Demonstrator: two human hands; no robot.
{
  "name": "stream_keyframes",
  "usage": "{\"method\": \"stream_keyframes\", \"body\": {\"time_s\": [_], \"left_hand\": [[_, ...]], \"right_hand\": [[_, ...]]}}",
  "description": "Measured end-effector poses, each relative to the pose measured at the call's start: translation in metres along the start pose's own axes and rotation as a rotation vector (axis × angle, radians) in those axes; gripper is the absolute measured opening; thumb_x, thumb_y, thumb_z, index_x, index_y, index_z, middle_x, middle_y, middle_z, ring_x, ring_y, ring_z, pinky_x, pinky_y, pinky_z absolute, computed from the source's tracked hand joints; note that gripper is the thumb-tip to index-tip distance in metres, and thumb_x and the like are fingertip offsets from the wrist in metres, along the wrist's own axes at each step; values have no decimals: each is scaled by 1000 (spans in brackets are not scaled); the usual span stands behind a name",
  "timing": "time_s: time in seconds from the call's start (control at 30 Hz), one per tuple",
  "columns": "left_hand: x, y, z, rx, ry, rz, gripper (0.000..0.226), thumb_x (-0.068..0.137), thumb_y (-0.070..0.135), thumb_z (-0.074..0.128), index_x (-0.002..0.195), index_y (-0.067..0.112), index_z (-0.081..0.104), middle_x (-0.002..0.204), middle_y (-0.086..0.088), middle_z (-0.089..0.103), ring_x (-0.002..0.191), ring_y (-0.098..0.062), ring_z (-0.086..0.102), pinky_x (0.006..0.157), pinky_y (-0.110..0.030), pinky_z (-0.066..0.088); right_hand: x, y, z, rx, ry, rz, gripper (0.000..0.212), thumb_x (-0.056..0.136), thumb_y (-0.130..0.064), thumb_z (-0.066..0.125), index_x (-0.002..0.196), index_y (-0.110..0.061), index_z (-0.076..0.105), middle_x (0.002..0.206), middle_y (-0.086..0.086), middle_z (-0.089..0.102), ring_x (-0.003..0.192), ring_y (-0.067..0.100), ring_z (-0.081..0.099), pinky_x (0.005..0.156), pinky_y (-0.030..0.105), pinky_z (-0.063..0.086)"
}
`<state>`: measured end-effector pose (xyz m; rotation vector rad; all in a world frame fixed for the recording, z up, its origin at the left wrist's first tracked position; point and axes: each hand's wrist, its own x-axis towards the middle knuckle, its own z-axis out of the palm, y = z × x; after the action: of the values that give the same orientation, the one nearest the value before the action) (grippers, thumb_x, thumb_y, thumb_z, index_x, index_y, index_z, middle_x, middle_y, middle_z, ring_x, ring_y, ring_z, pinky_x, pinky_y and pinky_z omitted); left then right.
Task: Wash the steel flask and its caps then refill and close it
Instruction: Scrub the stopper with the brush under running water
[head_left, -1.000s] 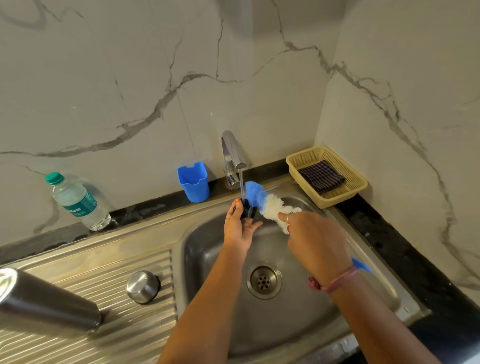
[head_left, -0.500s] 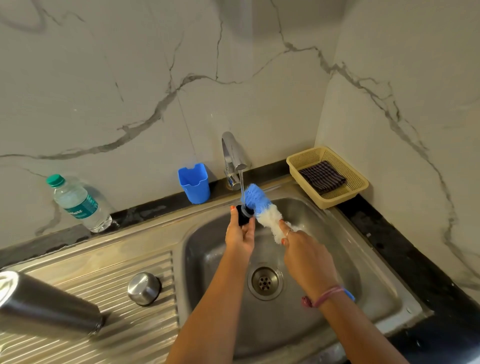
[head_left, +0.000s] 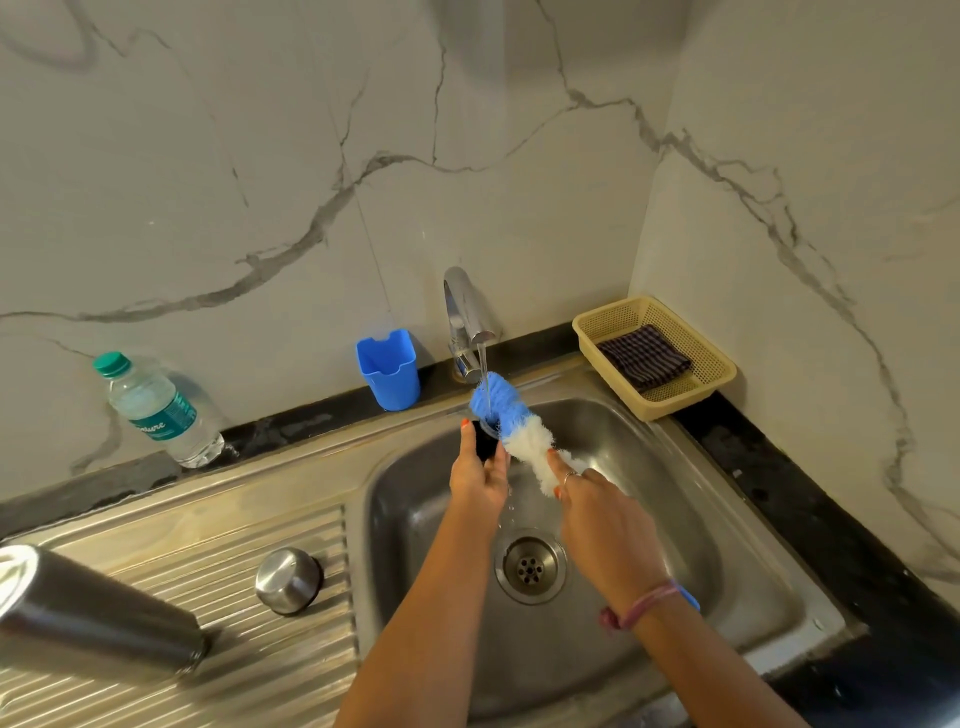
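Observation:
Over the sink basin (head_left: 675, 467), my left hand (head_left: 478, 478) holds a small black inner cap (head_left: 485, 441) under the running tap (head_left: 467, 317). My right hand (head_left: 602, 514) grips a bottle brush (head_left: 514, 426) with a blue tip and white bristles, pressed against the cap in the water stream. The steel flask (head_left: 93, 608) stands on the ribbed drainboard at the lower left. A round steel outer cap (head_left: 288, 579) sits upside down on the drainboard beside the basin.
A plastic water bottle (head_left: 156, 410) stands at the back left against the wall. A blue plastic cup (head_left: 389, 369) sits left of the tap. A yellow basket (head_left: 696, 384) with a folded dark cloth (head_left: 644, 356) is at the back right corner.
Both hands have shifted slightly away from me, up toward the tap. The brush has swung so its blue tip now lies over the cap under the stream.

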<state>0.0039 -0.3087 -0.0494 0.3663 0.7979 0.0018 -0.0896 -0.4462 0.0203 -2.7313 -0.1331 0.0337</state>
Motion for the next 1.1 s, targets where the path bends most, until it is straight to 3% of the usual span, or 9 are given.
{"method": "stream_keyframes", "body": {"time_s": [0.17,0.27,0.37,0.5,0.63,0.8,0.93,1.0,1.1], "left_hand": [[1,6,0,47,-9,11,35,89,24,72,112,0,60,114,-21,67,98,-31,70,98,-44,54],[-4,-2,1,60,-10,2,43,91,25,70,121,-2,56,117,-21,63,93,-29,68,85,-37,58],[-6,-10,4,41,-24,-11,44,92,27,69,123,-1,55,122,-22,65,106,-31,68,92,-41,56],[5,1,1,13,-13,14,45,90,29,71,122,1,58,117,-20,70,108,-31,69,102,-47,51],[10,5,-3,-37,17,3,48,85,27,76,122,1,58,118,-20,69,108,-32,69,103,-47,51],[0,-8,-5,-6,-20,-31,33,94,30,66,106,2,56,113,-19,67,99,-27,68,106,-41,48],[5,1,-6,-61,-3,-20,44,90,27,71,121,1,54,118,-21,68,106,-30,69,104,-46,50],[7,4,-6,-71,0,-27,42,89,26,72,117,0,54,119,-22,67,107,-32,69,102,-45,51],[4,-1,-4,-58,-1,-37,45,90,27,71,121,-1,53,122,-24,64,110,-33,67,102,-42,51]], "right_hand": [[-21,5,-7,-40,-5,-32,57,100,-19,40,150,-37,18,115,-9,57,67,5,56,61,19,49],[-13,10,-13,-8,6,35,55,100,-17,41,149,-36,24,111,-9,59,75,7,59,63,20,47],[1,3,-10,12,20,33,54,100,-17,39,149,-35,26,119,-6,59,89,9,61,71,22,48],[-14,-1,-4,-7,2,-22,58,100,-19,40,150,-40,20,116,-10,58,68,6,58,58,18,45],[-29,6,-8,34,-7,13,55,101,-22,40,148,-42,21,123,-14,58,69,5,54,50,14,36],[-4,3,-1,138,-17,70,53,99,-21,41,147,-40,29,111,-8,64,88,10,63,74,26,52],[-14,4,-5,95,-43,20,53,101,-24,42,147,-41,23,107,-11,61,77,5,60,63,17,47],[-22,8,-11,99,-54,18,52,102,-25,40,148,-41,22,100,-14,58,73,4,55,56,16,41],[-12,10,-10,131,-47,50,48,101,-26,40,146,-39,29,102,-12,61,82,5,58,63,16,43]]}}
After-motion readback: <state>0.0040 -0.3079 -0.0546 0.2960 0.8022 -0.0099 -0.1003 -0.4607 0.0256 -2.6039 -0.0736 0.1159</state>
